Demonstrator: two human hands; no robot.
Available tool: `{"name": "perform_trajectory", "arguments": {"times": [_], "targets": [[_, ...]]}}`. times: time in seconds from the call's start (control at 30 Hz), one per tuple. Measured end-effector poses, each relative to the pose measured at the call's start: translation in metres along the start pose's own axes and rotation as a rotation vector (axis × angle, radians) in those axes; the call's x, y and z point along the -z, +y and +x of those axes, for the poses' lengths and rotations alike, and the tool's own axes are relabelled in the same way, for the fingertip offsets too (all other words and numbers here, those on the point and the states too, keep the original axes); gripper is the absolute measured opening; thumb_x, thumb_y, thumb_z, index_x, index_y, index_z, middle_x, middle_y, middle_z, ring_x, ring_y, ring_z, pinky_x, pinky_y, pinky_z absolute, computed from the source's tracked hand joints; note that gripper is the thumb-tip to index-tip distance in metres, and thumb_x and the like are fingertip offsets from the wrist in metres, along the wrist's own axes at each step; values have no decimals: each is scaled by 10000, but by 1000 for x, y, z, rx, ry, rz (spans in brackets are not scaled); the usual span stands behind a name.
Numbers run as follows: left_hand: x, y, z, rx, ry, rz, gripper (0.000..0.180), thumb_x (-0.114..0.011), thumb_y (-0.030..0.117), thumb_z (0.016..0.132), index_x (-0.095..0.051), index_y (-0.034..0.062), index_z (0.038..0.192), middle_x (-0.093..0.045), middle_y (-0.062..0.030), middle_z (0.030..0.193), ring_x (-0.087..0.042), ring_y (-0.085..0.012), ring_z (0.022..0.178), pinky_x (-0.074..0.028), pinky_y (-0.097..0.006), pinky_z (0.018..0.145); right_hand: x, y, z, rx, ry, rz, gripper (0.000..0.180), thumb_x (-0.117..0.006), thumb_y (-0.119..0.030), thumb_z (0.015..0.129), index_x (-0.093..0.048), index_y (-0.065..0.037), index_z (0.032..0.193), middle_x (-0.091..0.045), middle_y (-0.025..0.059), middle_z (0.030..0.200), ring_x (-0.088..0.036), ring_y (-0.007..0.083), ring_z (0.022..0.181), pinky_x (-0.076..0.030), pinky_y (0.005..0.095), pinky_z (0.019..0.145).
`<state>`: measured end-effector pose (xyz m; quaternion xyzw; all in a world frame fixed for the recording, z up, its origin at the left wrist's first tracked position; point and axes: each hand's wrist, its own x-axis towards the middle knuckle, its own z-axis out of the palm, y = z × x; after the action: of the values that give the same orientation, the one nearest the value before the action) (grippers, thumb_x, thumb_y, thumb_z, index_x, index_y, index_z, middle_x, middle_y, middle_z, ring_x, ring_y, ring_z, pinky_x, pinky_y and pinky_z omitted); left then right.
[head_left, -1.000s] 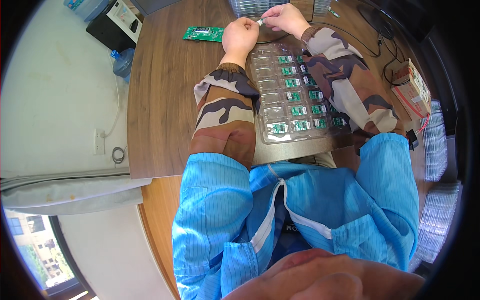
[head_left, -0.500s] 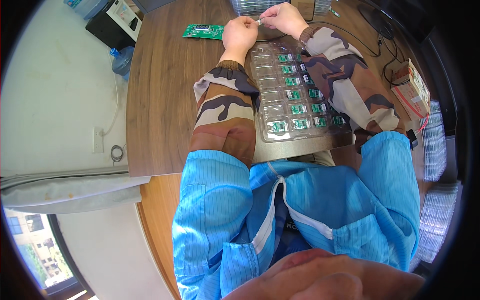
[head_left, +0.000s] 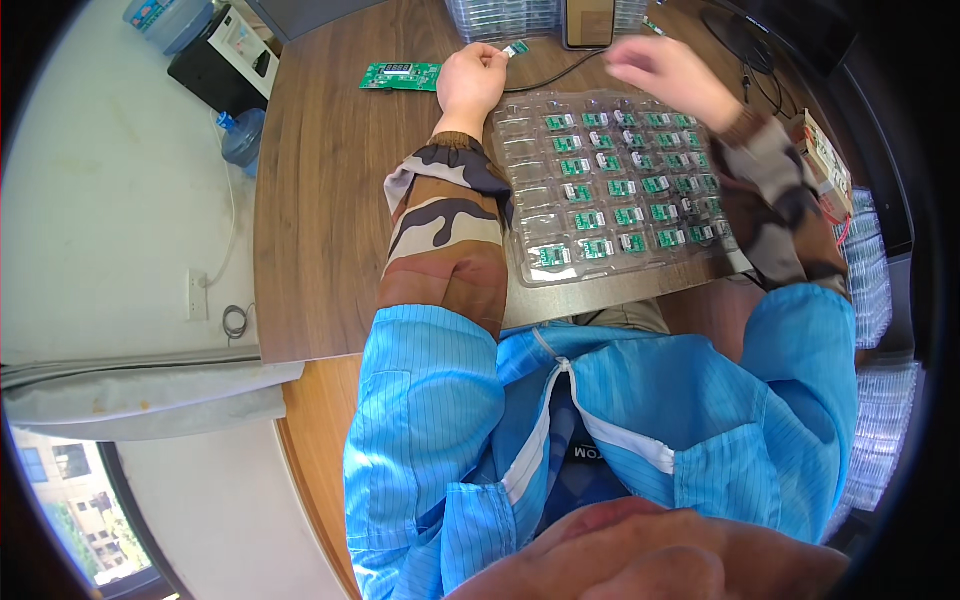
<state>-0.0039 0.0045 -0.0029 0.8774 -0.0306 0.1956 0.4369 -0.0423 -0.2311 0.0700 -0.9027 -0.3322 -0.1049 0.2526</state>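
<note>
My left hand (head_left: 471, 88) is closed in a pinch on a small green circuit board (head_left: 518, 47) with a white connector, which sticks out past the fingertips. Just left of that hand lies a larger green circuit board (head_left: 398, 77) with a dark digit display. My right hand (head_left: 668, 76), slightly blurred, is over the far right of a clear plastic tray (head_left: 533, 224); its fingers are loosely apart and nothing shows in them. Rows of small green boards (head_left: 588, 220) with white connectors sit in the tray's pockets, while the leftmost column holds none.
Stacked clear trays (head_left: 505, 18) stand at the back, beside a phone-like dark panel (head_left: 590, 22). A black cable (head_left: 556, 78) runs behind the tray. On the right are a cardboard box (head_left: 826, 172) and more stacked trays (head_left: 880, 430). A water dispenser (head_left: 225, 60) stands left of the table.
My right hand has parted from my left and swung right, uncovering more of the tray. The small board now shows at my left fingertips; my left hand has barely moved.
</note>
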Motion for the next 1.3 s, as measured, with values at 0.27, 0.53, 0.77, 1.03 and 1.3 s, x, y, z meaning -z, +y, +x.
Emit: {"name": "perform_trajectory", "arguments": {"times": [0.27, 0.53, 0.77, 1.03, 1.3], "targets": [[1, 3, -1, 7, -14, 45, 183, -549, 274, 708, -617, 111, 755, -615, -48, 716, -579, -224, 706, -443, -324, 646, 97, -5, -183, -720, -269, -952, 170, -596, -168, 668, -552, -21, 743, -573, 135, 732, -563, 302, 717, -450, 368, 612], [4, 2, -1, -31, 3, 43, 196, -559, 283, 703, -618, 103, 753, -610, -57, 692, -578, -229, 685, -444, -327, 620, 86, 0, -272, -735, -211, -1061, 227, -550, -92, 657, -527, -47, 879, -530, 144, 873, -576, 285, 676, -473, 351, 590], [-1, 1, -2, -30, -11, 29, 189, -562, 271, 706, -616, 95, 750, -608, -59, 682, -577, -230, 667, -441, -327, 610, 78, 19, -282, -723, -338, -1057, 163, -392, -9, 729, -507, 38, 835, -524, 190, 943, -576, 301, 702, -479, 345, 609], [2, 6, -2, -19, -13, 33, 187, -567, 266, 702, -616, 91, 746, -609, -60, 684, -577, -226, 667, -441, -325, 613, 77, 30, -289, -739, -286, -1012, 182, -400, 9, 709, -484, 46, 867, -527, 191, 951, -572, 312, 721, -475, 351, 625], [1, 4, -2, -17, -23, 10, 189, -567, 263, 702, -616, 86, 747, -608, -62, 677, -577, -222, 669, -440, -321, 617, 77, 39, -286, -813, -353, -1004, 189, -445, 28, 668, -466, 28, 856, -538, 184, 862, -571, 312, 721, -470, 360, 621]]}}
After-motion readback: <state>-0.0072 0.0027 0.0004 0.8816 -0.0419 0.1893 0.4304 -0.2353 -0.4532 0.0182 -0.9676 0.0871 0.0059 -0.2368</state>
